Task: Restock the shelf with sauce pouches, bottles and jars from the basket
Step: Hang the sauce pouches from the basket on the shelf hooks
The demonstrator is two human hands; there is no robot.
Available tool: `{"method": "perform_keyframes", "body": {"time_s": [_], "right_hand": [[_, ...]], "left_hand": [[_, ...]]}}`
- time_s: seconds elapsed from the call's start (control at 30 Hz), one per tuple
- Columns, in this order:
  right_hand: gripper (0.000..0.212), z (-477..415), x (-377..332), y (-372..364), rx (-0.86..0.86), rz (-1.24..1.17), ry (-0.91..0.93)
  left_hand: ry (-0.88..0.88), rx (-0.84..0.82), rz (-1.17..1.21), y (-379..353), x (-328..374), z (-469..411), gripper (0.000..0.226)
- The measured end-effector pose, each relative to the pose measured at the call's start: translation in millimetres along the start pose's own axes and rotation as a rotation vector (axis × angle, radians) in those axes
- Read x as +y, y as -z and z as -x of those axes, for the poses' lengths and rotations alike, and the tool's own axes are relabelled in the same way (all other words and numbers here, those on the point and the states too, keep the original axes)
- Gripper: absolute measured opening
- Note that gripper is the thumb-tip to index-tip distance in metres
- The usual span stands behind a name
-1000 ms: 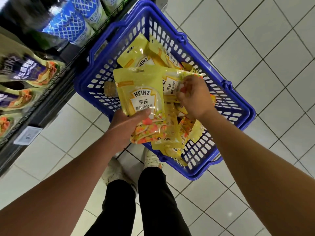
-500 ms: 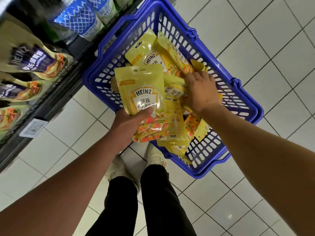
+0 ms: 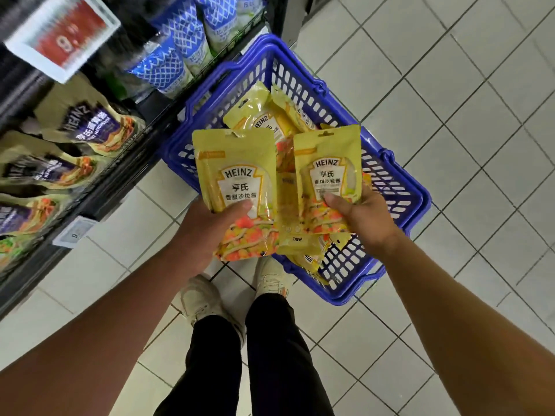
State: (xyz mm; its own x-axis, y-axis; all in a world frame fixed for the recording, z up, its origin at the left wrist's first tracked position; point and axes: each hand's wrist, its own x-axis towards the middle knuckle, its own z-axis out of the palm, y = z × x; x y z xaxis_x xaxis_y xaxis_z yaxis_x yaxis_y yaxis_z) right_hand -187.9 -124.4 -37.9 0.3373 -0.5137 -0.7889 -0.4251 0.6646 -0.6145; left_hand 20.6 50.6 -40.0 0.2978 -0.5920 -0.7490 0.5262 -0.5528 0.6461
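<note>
A blue plastic basket [image 3: 393,187] stands on the tiled floor beside the shelf [image 3: 120,172], holding several yellow Heinz sauce pouches [image 3: 261,115]. My left hand [image 3: 207,232] grips one yellow pouch [image 3: 237,181] by its lower end, upright above the basket's near left corner. My right hand [image 3: 365,219] holds a second yellow pouch [image 3: 327,172] upright just to the right of the first. More pouches lie under both hands, partly hidden.
The dark shelf on the left carries purple-labelled Heinz pouches [image 3: 90,127] and blue-and-white pouches [image 3: 177,58]. Price tags [image 3: 60,37] hang on the shelf edges. My shoes [image 3: 204,298] and dark trouser legs stand just in front of the basket. White floor tiles spread to the right.
My right hand, which was reaching among the pouches in the basket, has lifted one out and holds it upright. The left hand keeps its pouch, and the view has tilted up toward the shelf.
</note>
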Motion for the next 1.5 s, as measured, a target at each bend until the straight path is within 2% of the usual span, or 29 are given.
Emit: {"method": "perform_keyframes", "body": {"time_s": [0.1, 0.2, 0.33, 0.47, 0.63, 0.73, 0.83, 0.97, 1.13, 1.27, 1.4, 1.5], "right_hand": [[0.048, 43.8, -15.5, -5.5, -0.021, -0.124, 0.007], [0.061, 90.2, -38.1, -15.8, -0.064, -0.213, 0.042], [0.064, 150.9, -80.3, -28.6, -0.085, -0.253, 0.095], [0.051, 206.7, -124.3, -40.3, -0.113, -0.263, 0.167], [0.045, 267.9, -173.2, -58.5, -0.134, -0.247, 0.264], [0.029, 300.0, -194.2, -68.5, -0.207, -0.239, 0.326], [0.036, 329.9, -215.2, -77.6, -0.281, -0.209, 0.365], [0.051, 368.0, -245.8, -91.1, -0.413, -0.129, 0.391], [0.043, 417.2, -281.6, -111.4, -0.623, 0.002, 0.452], [0.029, 464.0, -298.3, -138.3, -0.808, 0.113, 0.496], [0.033, 517.4, -298.0, -174.7, -0.960, 0.256, 0.555], [0.031, 560.5, -288.7, -205.4, -1.053, 0.328, 0.596]], "left_hand": [[-0.040, -0.040, 0.032, -1.6, 22.2, 26.2, 0.042], [-0.072, -0.121, 0.083, -1.5, 49.0, 57.9, 0.048], [-0.138, -0.176, 0.055, 0.1, 92.4, 109.6, 0.055], [-0.224, -0.148, 0.023, 2.2, 135.6, 166.2, 0.045], [-0.304, -0.084, 0.041, 9.9, 181.1, 234.6, 0.049], [-0.338, 0.015, 0.058, 11.1, 202.6, 279.4, 0.050], [-0.370, 0.170, 0.043, 5.9, 217.6, 324.0, 0.048], [-0.454, 0.290, 0.149, -8.1, 229.3, 384.4, 0.047], [-0.596, 0.387, 0.268, -20.9, 225.8, 466.3, 0.064], [-0.707, 0.543, 0.344, -24.5, 217.1, 537.0, 0.063], [-0.807, 0.703, 0.422, -21.4, 200.0, 608.9, 0.058], [-0.880, 0.826, 0.493, -16.6, 185.4, 659.4, 0.071]]}}
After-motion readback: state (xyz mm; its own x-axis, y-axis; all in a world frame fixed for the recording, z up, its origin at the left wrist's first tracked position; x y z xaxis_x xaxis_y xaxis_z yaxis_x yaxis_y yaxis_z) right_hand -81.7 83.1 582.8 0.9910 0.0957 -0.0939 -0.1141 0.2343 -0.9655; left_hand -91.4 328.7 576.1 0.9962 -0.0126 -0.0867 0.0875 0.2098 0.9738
